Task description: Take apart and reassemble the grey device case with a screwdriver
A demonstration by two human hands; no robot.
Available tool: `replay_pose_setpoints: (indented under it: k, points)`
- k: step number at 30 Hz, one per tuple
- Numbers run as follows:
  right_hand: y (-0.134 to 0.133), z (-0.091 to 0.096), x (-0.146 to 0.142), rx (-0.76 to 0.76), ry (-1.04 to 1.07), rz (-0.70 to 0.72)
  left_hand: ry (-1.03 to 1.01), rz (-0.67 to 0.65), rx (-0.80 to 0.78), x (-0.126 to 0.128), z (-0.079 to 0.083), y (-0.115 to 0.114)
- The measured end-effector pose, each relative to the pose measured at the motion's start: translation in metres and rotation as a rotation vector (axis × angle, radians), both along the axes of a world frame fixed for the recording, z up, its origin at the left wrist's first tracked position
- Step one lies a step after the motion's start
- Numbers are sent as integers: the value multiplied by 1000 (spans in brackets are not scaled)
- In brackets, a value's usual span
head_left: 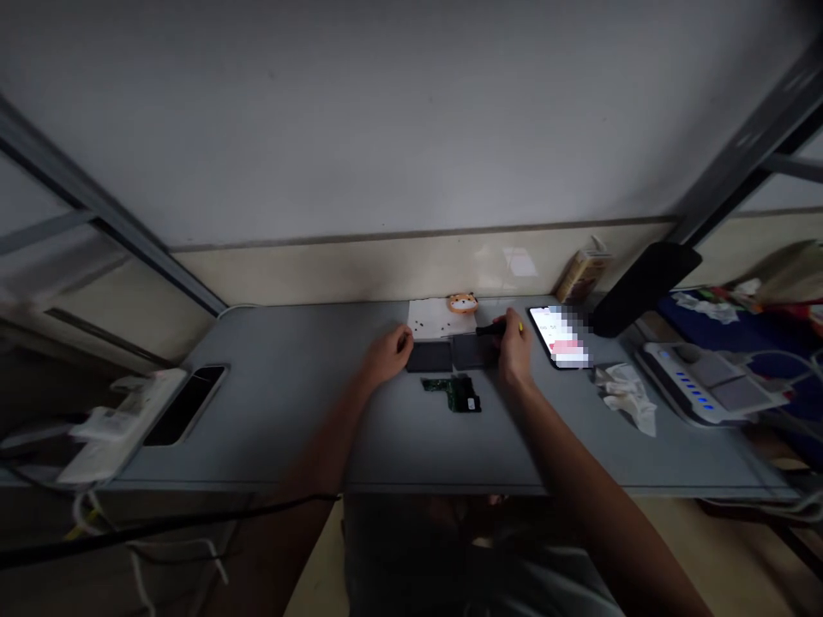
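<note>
My left hand rests on the grey table with its fingers curled against the left edge of a dark rectangular case part. My right hand is closed round a small black tool with a yellow tip, held over a second dark rectangular part. A green circuit board lies just in front of both parts. Behind them a white sheet of paper carries several tiny screws.
A lit phone lies right of my right hand, with crumpled tissue beyond it. An orange animal figure sits at the back. A power strip is at far right, another phone and white plugs at far left.
</note>
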State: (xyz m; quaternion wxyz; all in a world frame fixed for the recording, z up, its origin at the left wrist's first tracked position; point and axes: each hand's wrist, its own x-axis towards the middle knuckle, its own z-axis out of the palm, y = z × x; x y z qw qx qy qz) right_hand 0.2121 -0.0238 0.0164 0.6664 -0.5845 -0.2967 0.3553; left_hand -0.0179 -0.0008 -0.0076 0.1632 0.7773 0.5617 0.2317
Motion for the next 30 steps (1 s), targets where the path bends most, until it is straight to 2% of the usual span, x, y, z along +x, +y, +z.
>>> replay_pose_setpoints:
  k: [6,16,30]
  points:
    - [-5,6,-5,80,-66,77,1,8,7,0,-2,0]
    - [-11,9,-8,102,-179,82,7,42,30,0,-7,1]
    - [-13,5,-9,179,-185,57,4,54,46,-2,-8,-1]
